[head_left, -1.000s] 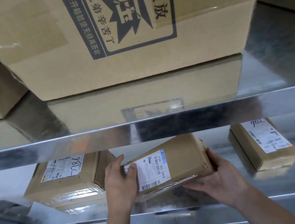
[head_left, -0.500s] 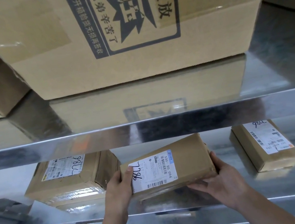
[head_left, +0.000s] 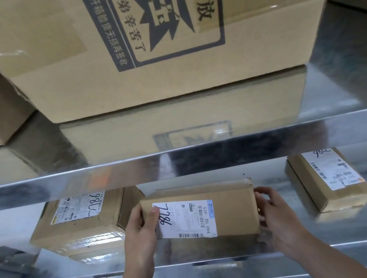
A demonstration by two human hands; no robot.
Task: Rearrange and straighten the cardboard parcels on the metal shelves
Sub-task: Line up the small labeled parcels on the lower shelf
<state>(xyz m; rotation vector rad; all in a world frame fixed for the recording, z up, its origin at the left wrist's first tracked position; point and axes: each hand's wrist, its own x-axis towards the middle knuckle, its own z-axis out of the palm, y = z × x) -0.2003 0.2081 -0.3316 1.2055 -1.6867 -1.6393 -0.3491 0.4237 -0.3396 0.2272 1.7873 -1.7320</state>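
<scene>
A labelled cardboard parcel point(head_left: 228, 206) rests on the lower metal shelf point(head_left: 223, 258), its long axis running left to right, held between both hands: left hand point(head_left: 140, 234) gripping its left end, right hand point(head_left: 277, 215) its right end, equally near.

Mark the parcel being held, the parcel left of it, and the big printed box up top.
held parcel point(head_left: 232, 206): head view, bare cardboard right of its label.
left parcel point(head_left: 80, 227): head view, bare cardboard below its label.
big printed box point(head_left: 260, 51): head view, plain front face, lower right.
</scene>
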